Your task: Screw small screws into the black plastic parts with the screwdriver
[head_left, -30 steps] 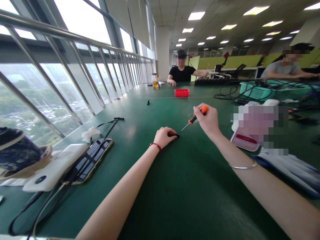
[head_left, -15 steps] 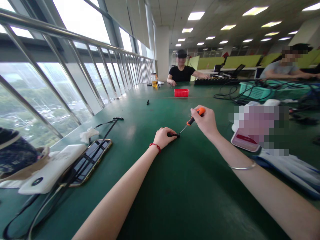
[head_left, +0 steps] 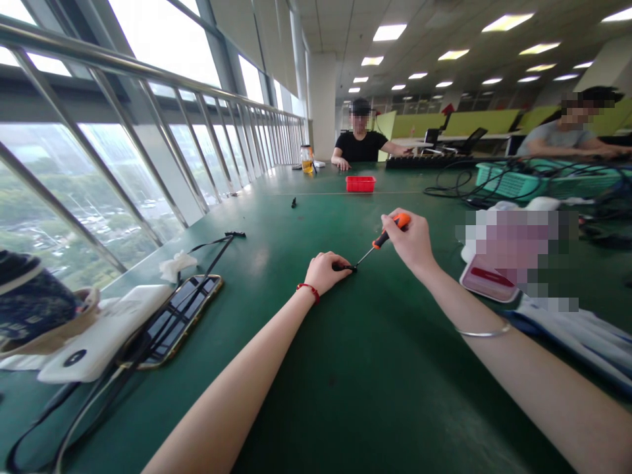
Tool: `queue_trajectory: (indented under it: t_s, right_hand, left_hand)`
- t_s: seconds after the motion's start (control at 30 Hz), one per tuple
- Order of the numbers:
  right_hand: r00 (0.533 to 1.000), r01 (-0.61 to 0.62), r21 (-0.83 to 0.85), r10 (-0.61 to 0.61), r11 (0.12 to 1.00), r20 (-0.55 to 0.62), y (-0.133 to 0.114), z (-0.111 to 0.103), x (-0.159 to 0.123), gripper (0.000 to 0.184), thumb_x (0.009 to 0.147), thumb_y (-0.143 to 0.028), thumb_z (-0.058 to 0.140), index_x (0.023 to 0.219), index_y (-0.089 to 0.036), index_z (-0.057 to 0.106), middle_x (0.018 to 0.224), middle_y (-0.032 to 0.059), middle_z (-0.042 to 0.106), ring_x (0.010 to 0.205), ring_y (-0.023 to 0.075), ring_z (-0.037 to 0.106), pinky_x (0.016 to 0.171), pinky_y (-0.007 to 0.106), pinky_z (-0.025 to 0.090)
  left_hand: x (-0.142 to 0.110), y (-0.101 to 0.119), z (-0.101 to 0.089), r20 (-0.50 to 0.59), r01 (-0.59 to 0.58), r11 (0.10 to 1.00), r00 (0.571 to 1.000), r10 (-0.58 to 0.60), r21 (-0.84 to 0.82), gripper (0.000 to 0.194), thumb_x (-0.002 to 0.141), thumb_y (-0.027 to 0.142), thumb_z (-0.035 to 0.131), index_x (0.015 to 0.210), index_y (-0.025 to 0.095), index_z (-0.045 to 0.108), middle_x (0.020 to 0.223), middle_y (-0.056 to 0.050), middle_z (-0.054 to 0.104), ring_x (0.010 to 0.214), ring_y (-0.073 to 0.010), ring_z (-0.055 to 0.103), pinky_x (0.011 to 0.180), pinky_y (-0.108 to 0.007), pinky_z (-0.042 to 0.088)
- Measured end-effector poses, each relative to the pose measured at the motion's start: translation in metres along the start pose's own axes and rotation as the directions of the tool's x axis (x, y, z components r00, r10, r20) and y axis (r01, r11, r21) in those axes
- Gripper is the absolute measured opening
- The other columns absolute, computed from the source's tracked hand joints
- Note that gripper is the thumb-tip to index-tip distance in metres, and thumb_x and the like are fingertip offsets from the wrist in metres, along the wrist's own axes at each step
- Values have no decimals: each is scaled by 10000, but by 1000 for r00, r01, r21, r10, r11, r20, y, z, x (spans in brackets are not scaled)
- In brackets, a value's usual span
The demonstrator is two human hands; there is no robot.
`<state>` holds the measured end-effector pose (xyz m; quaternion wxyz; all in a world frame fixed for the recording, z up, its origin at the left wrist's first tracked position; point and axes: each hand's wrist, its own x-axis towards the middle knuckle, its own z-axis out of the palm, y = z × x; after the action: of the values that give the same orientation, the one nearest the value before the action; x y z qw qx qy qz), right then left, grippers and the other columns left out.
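"Green tabletop [head_left: 296, 316] under us. What did we have in hand?"

"Small black part [head_left: 352, 268], near the middle of the tabletop, pinched between the thumb and fingers of our left hand [head_left: 326, 271]. Most of it sat hidden behind those fingers; only the right end stuck out."

"And our right hand [head_left: 412, 240]?"

"Wrapped round the orange-and-black handle of a screwdriver [head_left: 378, 242], shaft slanting down to the left, tip at the exposed end of the part. Whether it was seated in anything, we could not tell; too small."

"How far along did we judge it?"

"Mid-step. Both grips were set and the tool was at the part: we counted that much done. The driving itself we logged as unfinished; turning could not be read."

"Other pieces?"

"One small black piece [head_left: 294, 203] lay farther off, left of the red basket [head_left: 360, 184], well apart from both hands. Finished, waiting or unrelated: we could not say. The contents of the red basket were too indistinct to tally."
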<state>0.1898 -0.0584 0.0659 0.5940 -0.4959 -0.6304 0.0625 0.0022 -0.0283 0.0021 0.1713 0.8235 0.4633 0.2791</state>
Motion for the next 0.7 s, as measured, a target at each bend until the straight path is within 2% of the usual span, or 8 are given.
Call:
queue_trajectory:
  t_s: [0.23,0.4,0.6,0.7]
  right_hand:
    - [1000,-8,19,7,1000,21,1,0,-1,255,774,-342,526,563,-205,479,532,-23,462,520,118,430,569,273,367]
    - [1000,10,5,-10,1000,-14,-1,0,1,269,777,-357,513,558,-209,468,520,-24,454,518,119,430,552,268,355]
    - [1000,-2,-4,2,1000,23,2,0,0,274,776,-373,523,563,-209,472,532,-21,471,530,123,447,566,269,371]
    - [1000,12,0,-12,1000,-5,2,-1,0,275,775,-363,525,553,-210,469,524,-23,458,516,119,431,550,268,358]
  left_hand:
    - [0,0,0,6,-7,1000,1000,7,-8,187,724,322,641,851,217,730,874,-22,681,827,-172,611,766,-276,491]
    - [-1,1,-1,3,4,1000,1000,-4,0,180,723,324,643,843,221,730,868,-20,680,823,-172,612,757,-276,492]
    - [0,0,0,0,7,1000,1000,-7,4,182,720,323,646,847,223,729,875,-21,680,831,-172,613,773,-277,492]
    - [0,-1,0,1,1,1000,1000,-1,5,184,720,329,645,844,223,730,876,-22,681,825,-172,615,767,-276,493]
